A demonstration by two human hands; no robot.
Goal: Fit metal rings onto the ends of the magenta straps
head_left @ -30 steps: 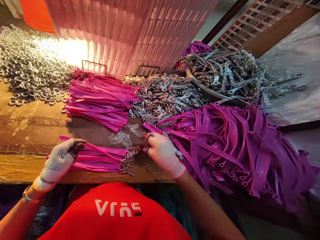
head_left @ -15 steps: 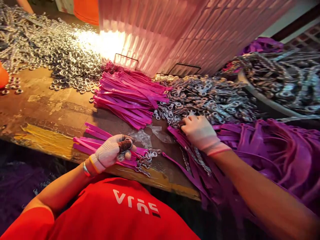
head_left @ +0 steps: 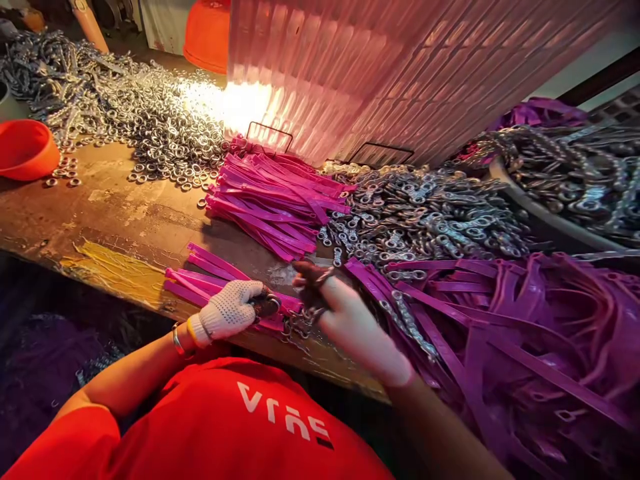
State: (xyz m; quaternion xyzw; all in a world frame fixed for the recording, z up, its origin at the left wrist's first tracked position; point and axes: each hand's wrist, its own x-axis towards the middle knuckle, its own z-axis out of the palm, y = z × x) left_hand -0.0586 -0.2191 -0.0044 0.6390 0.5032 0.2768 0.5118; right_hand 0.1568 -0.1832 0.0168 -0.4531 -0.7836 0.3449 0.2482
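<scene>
Scuffed bench [head_left: 120, 213] has straps [head_left: 213, 259] bunched in front of the pink pile [head_left: 270, 193], probably keeping ends handy, left hand [head_left: 227, 312] clutching metal [head_left: 273, 305], right hand [head_left: 357, 327] curled, honestly too blurry to tell on what.

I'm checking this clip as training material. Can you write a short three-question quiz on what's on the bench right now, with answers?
1. Which pile lies just right of the large pink strap bundle?
A. Coiled rope
B. Metal links
C. Glass jars

2. True or false: the red-orange bowl stands to the left of that bundle, beside a few small rings.

3. Fill in the blank: the left hand is in a white dotted glove, with a shiny ____ around the wrist.

Key: 1. B; 2. True; 3. bracelet
</scene>
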